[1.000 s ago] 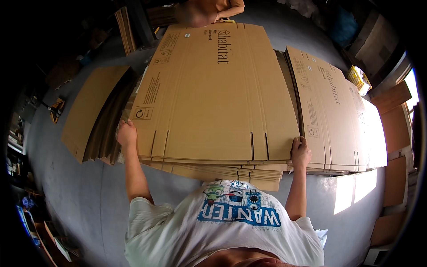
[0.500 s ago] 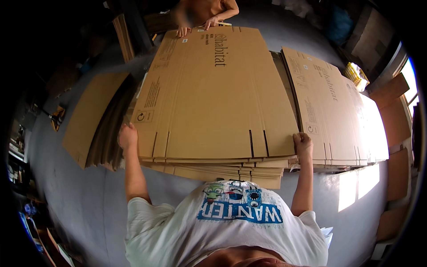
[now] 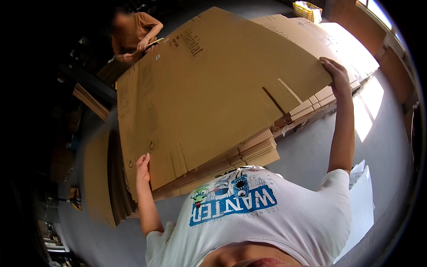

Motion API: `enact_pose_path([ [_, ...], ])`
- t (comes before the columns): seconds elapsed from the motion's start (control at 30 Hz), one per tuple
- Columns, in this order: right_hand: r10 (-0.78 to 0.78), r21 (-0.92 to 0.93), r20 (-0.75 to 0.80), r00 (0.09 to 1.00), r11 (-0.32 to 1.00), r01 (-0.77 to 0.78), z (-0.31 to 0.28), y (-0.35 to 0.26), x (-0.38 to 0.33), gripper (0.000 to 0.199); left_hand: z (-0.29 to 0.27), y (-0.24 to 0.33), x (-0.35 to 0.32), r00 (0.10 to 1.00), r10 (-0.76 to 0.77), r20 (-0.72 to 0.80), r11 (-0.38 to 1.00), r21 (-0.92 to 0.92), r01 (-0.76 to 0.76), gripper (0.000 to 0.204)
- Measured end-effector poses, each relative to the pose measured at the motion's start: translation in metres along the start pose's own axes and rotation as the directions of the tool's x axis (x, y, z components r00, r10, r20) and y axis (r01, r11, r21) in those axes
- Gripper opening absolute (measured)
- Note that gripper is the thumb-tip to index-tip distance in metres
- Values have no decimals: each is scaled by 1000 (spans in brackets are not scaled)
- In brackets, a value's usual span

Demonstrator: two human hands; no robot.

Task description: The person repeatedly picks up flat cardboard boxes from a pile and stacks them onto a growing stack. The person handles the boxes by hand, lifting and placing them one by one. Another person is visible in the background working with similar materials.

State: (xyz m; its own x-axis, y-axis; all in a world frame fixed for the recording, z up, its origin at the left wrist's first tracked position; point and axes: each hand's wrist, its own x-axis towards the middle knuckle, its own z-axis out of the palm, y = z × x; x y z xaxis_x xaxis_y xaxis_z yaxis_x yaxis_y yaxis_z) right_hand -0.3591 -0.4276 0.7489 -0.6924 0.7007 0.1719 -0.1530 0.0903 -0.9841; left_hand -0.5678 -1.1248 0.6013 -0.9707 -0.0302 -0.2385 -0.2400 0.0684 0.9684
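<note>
A large flattened cardboard box [image 3: 209,93] spreads in front of me, tilted, its right side raised above the cardboard beneath. My right hand [image 3: 336,76] grips its right corner, fingers curled over the edge and arm stretched out. At the near left edge my left hand [image 3: 143,168] rests against the cardboard with its fingers stretched out; its thumb is not clearly visible. Dark and light slots cut into the near side of the box. Under it lies a stack of flat cardboard [image 3: 262,152], its near edges showing.
A co-worker [image 3: 135,33] stands at the far left holding a thin yellowish strip. More flattened boxes [image 3: 351,44] lie at the right in sunlight. Standing cardboard sheets [image 3: 98,178] are at the left. A yellow basket [image 3: 307,11] stands at the back right, and white sheets [image 3: 362,196] hang near my right side.
The right side of the box has risen with my right hand, and my left fingers have straightened. My view has turned; the co-worker's hands have come away from the box's far edge.
</note>
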Motion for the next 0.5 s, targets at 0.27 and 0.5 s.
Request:
enact_pose_path([
  [0.27, 162, 372, 163, 973, 903, -213, 43, 78, -71, 71, 401, 18, 37, 967, 218, 129, 953, -242, -182, 23],
  [0.5, 313, 304, -285, 906, 926, -224, 47, 193, -9, 29, 516, 37, -48, 700, 0, 714, 937, 245, -251, 32],
])
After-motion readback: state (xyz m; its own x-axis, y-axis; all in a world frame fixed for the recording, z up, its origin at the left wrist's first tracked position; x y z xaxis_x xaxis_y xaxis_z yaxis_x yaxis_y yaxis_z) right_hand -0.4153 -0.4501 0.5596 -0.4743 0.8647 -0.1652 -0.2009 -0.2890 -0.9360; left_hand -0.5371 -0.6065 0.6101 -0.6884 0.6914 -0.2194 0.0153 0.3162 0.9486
